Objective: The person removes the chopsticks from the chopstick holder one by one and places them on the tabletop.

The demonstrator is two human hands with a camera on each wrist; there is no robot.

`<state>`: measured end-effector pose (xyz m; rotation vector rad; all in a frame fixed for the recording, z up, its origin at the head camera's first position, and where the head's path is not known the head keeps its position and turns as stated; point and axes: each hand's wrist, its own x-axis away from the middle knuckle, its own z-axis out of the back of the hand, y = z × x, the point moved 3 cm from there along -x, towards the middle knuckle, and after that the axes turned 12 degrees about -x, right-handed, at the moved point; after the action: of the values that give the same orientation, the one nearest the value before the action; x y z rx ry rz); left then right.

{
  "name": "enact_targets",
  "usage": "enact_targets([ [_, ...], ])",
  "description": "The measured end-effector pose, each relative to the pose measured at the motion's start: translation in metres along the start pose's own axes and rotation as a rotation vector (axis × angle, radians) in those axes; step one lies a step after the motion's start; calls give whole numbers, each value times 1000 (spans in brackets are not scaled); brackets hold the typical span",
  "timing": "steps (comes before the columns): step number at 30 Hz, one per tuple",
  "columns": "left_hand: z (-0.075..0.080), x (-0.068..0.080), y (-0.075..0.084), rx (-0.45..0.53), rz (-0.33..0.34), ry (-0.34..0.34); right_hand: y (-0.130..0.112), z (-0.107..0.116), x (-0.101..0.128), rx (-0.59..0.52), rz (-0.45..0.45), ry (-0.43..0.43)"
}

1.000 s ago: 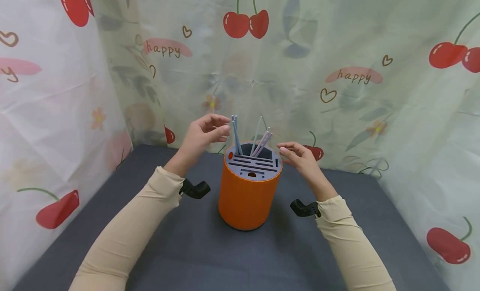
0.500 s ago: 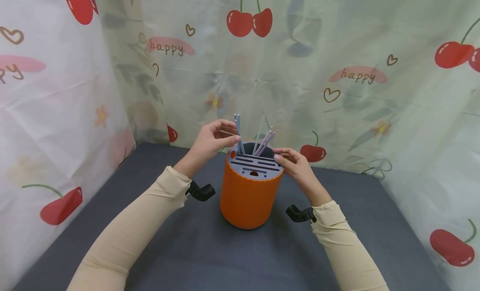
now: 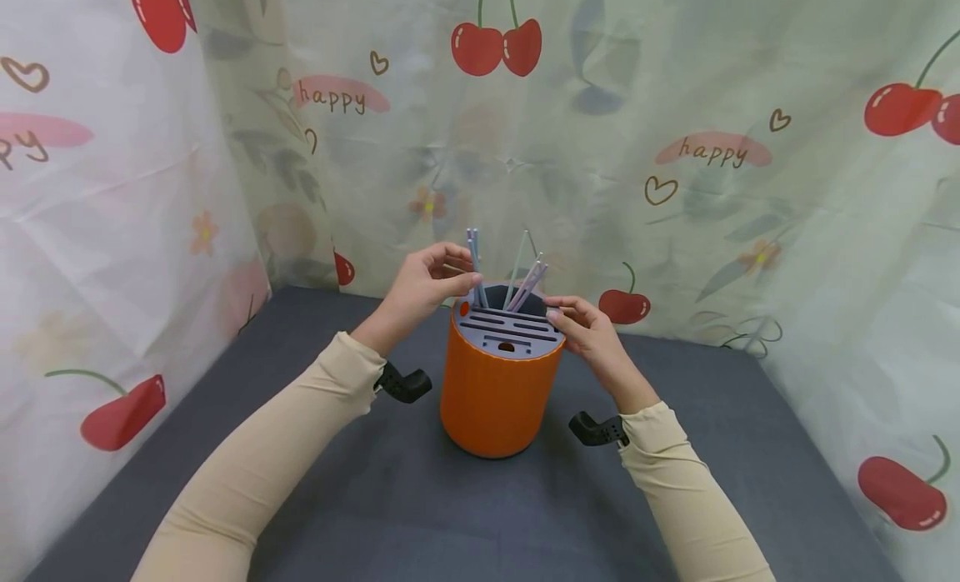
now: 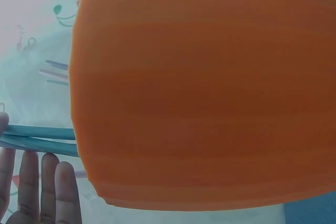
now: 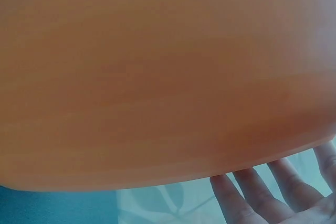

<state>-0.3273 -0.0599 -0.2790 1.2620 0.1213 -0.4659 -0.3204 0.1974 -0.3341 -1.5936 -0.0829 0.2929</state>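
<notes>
From the left wrist the orange holder (image 4: 205, 93) fills almost the whole picture, its top and base cut off, and only the fingertips (image 4: 63, 192) of the left hand show at the bottom edge. Two blue-green straws (image 4: 39, 139) vanish behind the holder's wall. The right wrist view is a blurred orange surface with fingers (image 5: 278, 192) cropped at the corner. From the head, the straws' (image 3: 474, 269) lower ends are sunk inside the holder (image 3: 498, 390), and both forearms run off the bottom edge.
</notes>
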Motion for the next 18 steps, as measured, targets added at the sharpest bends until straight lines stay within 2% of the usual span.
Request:
enact_targets([
  [18, 2, -3, 0, 21, -5, -15, 2, 0, -1, -14, 1, 1],
])
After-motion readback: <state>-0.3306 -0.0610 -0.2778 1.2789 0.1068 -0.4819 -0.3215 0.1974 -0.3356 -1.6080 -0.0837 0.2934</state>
